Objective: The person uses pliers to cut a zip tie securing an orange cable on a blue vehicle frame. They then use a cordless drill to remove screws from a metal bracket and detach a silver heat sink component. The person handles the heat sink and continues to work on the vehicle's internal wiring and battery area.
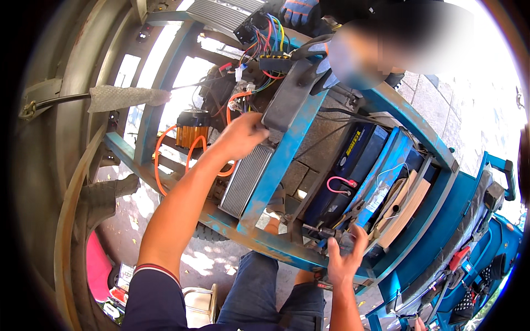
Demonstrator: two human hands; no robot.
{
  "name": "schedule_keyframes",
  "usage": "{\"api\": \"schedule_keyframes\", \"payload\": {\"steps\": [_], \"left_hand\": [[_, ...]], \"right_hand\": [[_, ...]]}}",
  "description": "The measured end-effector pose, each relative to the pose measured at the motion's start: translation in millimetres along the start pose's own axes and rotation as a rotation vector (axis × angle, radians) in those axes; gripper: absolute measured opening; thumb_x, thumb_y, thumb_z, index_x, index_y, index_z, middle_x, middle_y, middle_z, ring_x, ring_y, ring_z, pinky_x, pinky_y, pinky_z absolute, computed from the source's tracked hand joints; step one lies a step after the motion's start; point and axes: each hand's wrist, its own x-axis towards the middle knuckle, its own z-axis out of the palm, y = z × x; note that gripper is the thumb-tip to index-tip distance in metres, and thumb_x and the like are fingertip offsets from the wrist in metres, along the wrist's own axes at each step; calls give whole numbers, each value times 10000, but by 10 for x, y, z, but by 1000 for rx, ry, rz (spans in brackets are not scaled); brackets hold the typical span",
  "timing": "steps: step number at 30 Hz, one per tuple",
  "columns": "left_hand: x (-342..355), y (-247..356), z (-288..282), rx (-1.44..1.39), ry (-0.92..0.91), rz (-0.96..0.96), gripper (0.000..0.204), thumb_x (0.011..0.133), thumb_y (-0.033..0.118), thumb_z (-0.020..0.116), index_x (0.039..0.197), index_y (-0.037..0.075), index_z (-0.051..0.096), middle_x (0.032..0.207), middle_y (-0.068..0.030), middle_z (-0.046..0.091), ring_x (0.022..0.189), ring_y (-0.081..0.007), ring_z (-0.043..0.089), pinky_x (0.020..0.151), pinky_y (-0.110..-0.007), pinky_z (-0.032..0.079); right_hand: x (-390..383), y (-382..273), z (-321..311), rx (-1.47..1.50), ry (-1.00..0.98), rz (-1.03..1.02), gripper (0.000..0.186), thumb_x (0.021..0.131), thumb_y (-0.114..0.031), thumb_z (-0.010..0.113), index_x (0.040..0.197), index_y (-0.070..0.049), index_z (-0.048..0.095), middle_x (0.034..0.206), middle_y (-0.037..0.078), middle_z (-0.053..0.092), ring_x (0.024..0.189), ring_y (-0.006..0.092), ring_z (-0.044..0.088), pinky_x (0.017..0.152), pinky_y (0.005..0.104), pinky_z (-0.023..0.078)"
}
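My left hand [243, 137] is closed on the near end of a long black box [290, 96] that lies along a blue metal frame bar. At the box's far end is another person's gloved hand [324, 69]. A finned silver controller [247, 179] sits just below my left hand. Curled around what looks like a cordless power driver [343, 238], my right hand [348, 263] is over the near frame rail. The driver's metal nose [314, 228] points left; its grip is mostly hidden by my hand.
A blue frame [287, 165] surrounds an open bay. Inside sit a dark blue battery [345, 165] with a pink lead and wood pieces [406, 209]. Loose coloured wires [270, 36], a finned metal unit [229, 14] and an orange cylindrical part [191, 135] are at the upper left.
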Motion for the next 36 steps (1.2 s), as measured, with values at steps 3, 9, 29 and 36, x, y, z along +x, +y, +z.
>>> {"api": "schedule_keyframes", "payload": {"steps": [3, 9, 29, 36], "left_hand": [[-262, -312, -16, -428, 431, 39, 470, 961, 269, 708, 1330, -6, 616, 1166, -99, 677, 1079, -218, 652, 947, -362, 504], [-959, -825, 15, -1189, 422, -397, 339, 1034, 288, 627, 1285, 75, 546, 1078, -80, 626, 958, -233, 634, 872, -405, 558], [180, -30, 147, 362, -238, 98, 268, 939, 209, 627, 1059, 4, 750, 1002, -226, 735, 948, -395, 687, 866, -450, 527], [352, 166, 262, 522, -426, -13, 345, 896, 300, 590, 1133, 115, 759, 1097, -175, 743, 1047, -374, 693, 921, -443, 532]], "right_hand": [[557, -205, 507, 1246, -390, 361, 758, 1025, -553, 557, 1459, 62, 467, 1424, 258, 567, 1288, 372, 583, 1128, 476, 438], [970, -161, 1534, 1924, -683, 621, 1010, 956, -778, 449, 1551, 31, 335, 1436, 261, 556, 1312, 439, 555, 1136, 564, 428], [-408, 1021, -319, 628, -420, 651, 297, 951, -147, 757, 1150, 46, 649, 923, 34, 694, 786, 89, 608, 690, 254, 484], [-632, 1156, -360, 537, -398, 629, 331, 939, -173, 785, 1147, 46, 650, 934, 14, 675, 818, 75, 593, 722, 250, 488]]}}
